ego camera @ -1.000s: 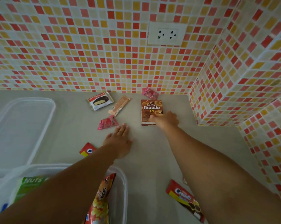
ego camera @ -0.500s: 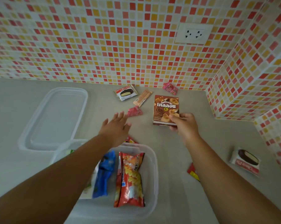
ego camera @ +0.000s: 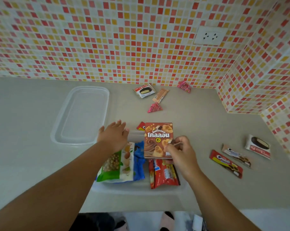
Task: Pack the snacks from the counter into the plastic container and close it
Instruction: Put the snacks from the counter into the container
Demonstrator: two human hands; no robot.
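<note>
My right hand [ego camera: 180, 151] grips a brown chocolate snack box [ego camera: 157, 140] by its lower right corner and holds it over the clear plastic container [ego camera: 137, 187]. Inside the container lie a green nuts bag [ego camera: 114, 165], a blue packet [ego camera: 139, 160] and a red snack bag [ego camera: 164, 174]. My left hand [ego camera: 113, 135] rests with fingers spread at the container's far left rim, holding nothing. The clear lid [ego camera: 81, 114] lies on the counter to the left.
Loose snacks on the grey counter: a pie packet [ego camera: 144, 92], a tan wafer [ego camera: 160, 95], two pink candies [ego camera: 155, 107] [ego camera: 184, 86] by the wall, a red packet [ego camera: 141, 126] behind the container, and two cookie bars [ego camera: 225, 163] [ego camera: 235, 155] plus another pie packet [ego camera: 258, 146] at right. The tiled wall juts out at right.
My right hand lifted the brown box from near the wall and brought it back over the container. My left hand drew back to the container's rim. The view shifted down and back.
</note>
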